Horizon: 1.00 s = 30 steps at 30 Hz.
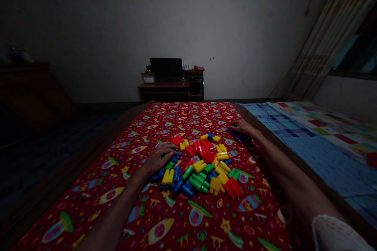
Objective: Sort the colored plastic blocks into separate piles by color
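Note:
Over the left edge of a loose pile of toy building blocks lies my left hand (160, 157), its fingers stretched out and resting by the blue blocks (177, 173) and green ones. Beyond the pile, to the right, my right hand (243, 127) has its fingers curled down on a purple block (238, 138), partly hidden under the hand. Red blocks (202, 148) lie at the pile's far middle, green blocks (198, 181) at its near middle. Yellow blocks (223, 167) are scattered mostly on the right, near a red block (232, 187).
A red patterned cloth (159, 211) covers the surface beneath the blocks. To the right is blue checked bedding (273, 137). A small desk (163, 85) with a dark monitor (166, 68) stands by the far wall. A curtain (321, 35) hangs at the right.

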Available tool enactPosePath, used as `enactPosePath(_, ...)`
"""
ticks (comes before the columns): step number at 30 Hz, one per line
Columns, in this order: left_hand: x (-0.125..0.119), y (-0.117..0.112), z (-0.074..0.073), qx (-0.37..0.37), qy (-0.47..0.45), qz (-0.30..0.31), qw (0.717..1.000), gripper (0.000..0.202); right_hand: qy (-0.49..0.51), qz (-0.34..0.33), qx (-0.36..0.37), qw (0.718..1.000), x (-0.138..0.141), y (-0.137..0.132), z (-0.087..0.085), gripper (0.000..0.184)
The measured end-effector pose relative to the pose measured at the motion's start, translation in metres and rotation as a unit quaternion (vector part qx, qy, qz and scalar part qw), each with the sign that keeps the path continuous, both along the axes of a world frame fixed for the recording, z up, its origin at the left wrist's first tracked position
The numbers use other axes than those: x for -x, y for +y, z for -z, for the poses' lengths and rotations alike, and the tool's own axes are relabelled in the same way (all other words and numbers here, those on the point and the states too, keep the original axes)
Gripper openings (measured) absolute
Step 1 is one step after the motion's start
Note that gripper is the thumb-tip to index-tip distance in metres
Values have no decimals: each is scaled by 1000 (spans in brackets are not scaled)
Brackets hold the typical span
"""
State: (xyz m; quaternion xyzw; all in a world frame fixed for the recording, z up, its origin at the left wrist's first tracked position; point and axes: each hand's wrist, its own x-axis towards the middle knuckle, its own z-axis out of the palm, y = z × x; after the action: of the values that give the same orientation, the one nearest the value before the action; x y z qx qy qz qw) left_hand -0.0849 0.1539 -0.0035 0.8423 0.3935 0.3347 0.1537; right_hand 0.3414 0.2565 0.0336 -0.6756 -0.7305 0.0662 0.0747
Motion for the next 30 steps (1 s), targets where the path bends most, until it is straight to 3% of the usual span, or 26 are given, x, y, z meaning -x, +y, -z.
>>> enactPosePath(4, 0, 2, 3, 3, -10, -6, 1000, 38, 13, -12, -29, 999, 0, -12, 0, 41)
enactPosePath(9, -1, 2, 4, 15, -14, -8, 1000, 39, 121, -81, -173, 974, 33, -36, 2, 42)
enactPosePath(14, 2, -4, 0, 83, -84, -22, 993, 51, 254, -207, -108, 938, 85, -62, 23, 46)
enactPosePath(19, 3, -10, -5, 139, -208, -71, 965, 65, 315, -224, -53, 921, 134, -67, 34, 54)
enactPosePath(24, 3, -4, -2, 133, -209, -73, 966, 70, 334, -298, -2, 894, 196, -81, 20, 60)
enactPosePath(26, 5, -1, -1, 128, -198, -78, 969, 73, 327, -325, 5, 887, 209, -88, 8, 61)
enactPosePath(28, 6, 1, -1, 124, -176, -89, 972, 75, 332, -314, -19, 889, 204, -96, -3, 63)
enactPosePath(30, 6, 1, -2, 118, -148, -106, 976, 74, 342, -265, -54, 900, 179, -104, -9, 66)
